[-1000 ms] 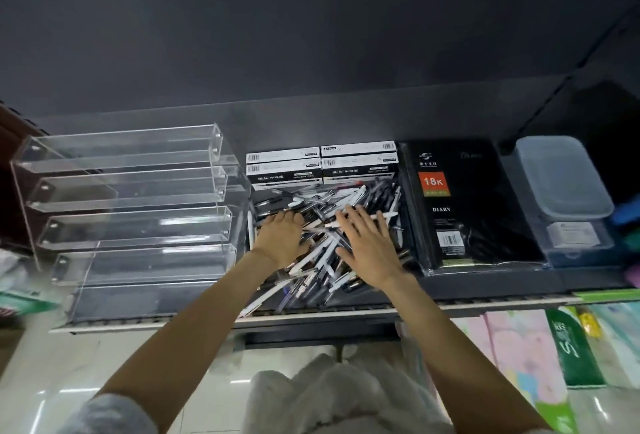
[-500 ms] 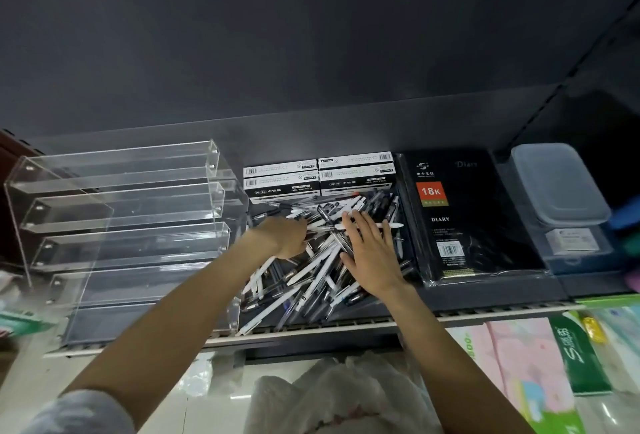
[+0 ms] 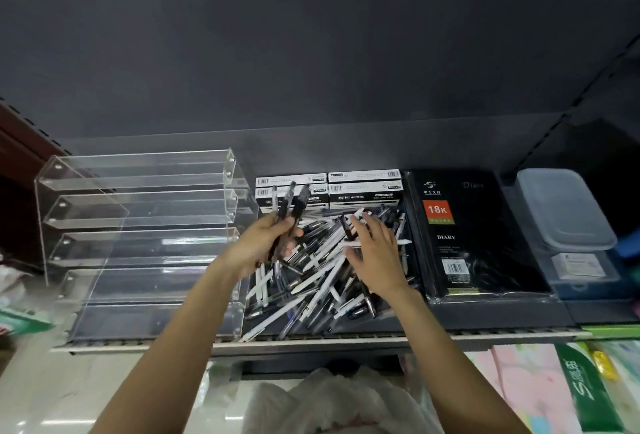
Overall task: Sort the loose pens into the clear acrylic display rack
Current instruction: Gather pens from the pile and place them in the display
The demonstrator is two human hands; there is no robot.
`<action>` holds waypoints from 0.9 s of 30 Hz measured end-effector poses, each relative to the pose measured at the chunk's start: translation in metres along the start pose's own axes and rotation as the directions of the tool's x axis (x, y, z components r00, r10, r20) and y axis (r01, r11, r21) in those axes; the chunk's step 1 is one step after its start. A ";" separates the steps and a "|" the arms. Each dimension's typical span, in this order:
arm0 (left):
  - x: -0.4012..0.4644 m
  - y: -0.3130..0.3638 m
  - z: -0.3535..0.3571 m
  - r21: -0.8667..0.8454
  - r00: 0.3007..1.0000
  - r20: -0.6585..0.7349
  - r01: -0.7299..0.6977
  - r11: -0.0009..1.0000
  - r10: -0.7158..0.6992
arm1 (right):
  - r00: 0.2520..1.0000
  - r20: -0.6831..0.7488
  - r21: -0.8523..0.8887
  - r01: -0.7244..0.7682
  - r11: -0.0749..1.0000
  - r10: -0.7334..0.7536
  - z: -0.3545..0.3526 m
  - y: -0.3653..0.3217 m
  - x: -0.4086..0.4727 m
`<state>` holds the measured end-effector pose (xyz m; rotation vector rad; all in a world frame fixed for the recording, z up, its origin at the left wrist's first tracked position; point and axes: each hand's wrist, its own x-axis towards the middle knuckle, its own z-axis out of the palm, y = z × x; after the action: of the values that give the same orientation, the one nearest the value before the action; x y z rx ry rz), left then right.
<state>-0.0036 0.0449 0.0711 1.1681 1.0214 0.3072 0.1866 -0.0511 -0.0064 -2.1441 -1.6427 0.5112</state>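
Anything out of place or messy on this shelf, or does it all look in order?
The loose pens lie in a crisscrossed heap between the acrylic rack and the diary, a few poking over the shelf's front edge. The rack's tiers look empty. The left hand holds a few dark pens. Nothing looks damaged.

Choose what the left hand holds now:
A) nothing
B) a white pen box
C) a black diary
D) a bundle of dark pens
D: the left hand grips a bundle of dark pens whose ends stick up above the loose pile, beside the acrylic rack.
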 end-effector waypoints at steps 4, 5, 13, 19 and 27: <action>-0.006 -0.005 0.020 -0.265 1.000 0.014 -0.022 0.964 0.027 | 0.995 -0.056 0.492 -0.045 0.869 0.083 -0.028 -0.023 0.005; -0.008 -0.005 0.026 -0.299 0.999 0.023 -0.024 0.954 0.032 | 0.994 -0.019 0.597 -0.076 0.799 0.109 -0.038 -0.030 0.006; -0.024 -0.005 0.053 -0.293 0.995 0.080 -0.039 0.955 0.065 | 0.987 0.155 0.848 -0.152 0.507 0.035 -0.081 -0.049 0.010; -0.032 -0.005 0.064 -0.271 0.991 0.105 -0.056 0.961 0.087 | 0.991 0.128 0.810 -0.086 0.580 -0.033 -0.092 -0.047 0.011; -0.035 -0.014 0.073 -0.267 0.992 0.076 -0.079 0.961 0.102 | 0.969 0.246 0.694 -0.157 0.703 -0.027 -0.094 -0.040 0.018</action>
<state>0.0312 -0.0290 0.0781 0.9792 0.8218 0.4457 0.2060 -0.0319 0.0932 -1.5818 -1.1716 1.2429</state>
